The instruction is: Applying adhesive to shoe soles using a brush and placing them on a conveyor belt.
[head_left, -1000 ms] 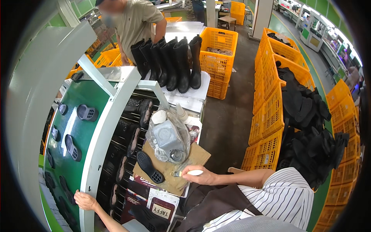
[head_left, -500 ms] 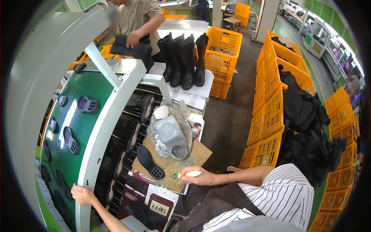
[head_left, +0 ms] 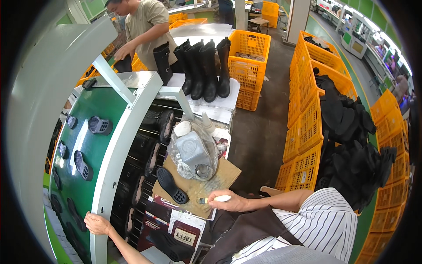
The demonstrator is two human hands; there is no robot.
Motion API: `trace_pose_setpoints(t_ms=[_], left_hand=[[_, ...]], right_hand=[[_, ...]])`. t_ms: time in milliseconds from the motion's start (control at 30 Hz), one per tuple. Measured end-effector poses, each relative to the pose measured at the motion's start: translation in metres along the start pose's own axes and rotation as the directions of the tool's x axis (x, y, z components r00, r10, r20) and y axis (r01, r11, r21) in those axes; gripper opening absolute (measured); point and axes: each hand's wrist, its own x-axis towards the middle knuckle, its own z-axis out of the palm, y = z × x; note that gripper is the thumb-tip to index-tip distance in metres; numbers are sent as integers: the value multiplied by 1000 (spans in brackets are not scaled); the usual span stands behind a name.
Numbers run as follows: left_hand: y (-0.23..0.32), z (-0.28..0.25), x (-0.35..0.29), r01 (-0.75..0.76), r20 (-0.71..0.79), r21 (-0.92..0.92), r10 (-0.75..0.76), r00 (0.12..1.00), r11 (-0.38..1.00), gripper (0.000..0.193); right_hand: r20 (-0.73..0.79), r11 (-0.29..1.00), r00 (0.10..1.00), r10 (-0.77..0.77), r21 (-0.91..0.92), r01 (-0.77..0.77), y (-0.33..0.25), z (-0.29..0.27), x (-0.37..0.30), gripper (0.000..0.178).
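My right hand point(head_left: 228, 200) is closed round a small brush with a white handle point(head_left: 223, 198), its bristles just above the brown cardboard point(head_left: 204, 187). Left of the brush, a black shoe sole point(head_left: 171, 185) lies on that cardboard, tread side up near its heel. My left hand point(head_left: 97, 223) has its bent fingers over the white frame rail point(head_left: 104, 185) of a green conveyor point(head_left: 94, 147). Close to those fingertips, a dark sole point(head_left: 76, 214) lies on the belt. Further soles, such as a grey one point(head_left: 82, 165), lie beyond it.
Behind the cardboard stands a plastic-wrapped grey container point(head_left: 192, 149). Dark boots point(head_left: 154, 160) lie on a rack beside the rail. Upright black boots point(head_left: 209, 72) stand on the far table near a co-worker point(head_left: 147, 31). Yellow crates point(head_left: 303, 154) holding black pieces point(head_left: 343, 119) line the right side.
The co-worker's hands have moved left, and a boot now stands upright where they were handling dark footwear. My hands have kept nearly the same places; the view has shifted slightly.
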Motion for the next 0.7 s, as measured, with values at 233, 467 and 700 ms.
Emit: trace_pose_setpoints(t_ms=[233,467,700], left_hand=[[-23,2,-2,-81,32,75,79,996,994,33],[-11,35,-2,-196,-125,83,206,971,977,16],[-15,12,-3,70,-43,58,-68,997,996,32]], right_hand=[[-6,988,998,-70,-141,68,-4,11,1,11],[-106,984,994,-29,-176,10,-7,9,-6,10],[36,985,998,54,-168,-47,7,19,3,17]])
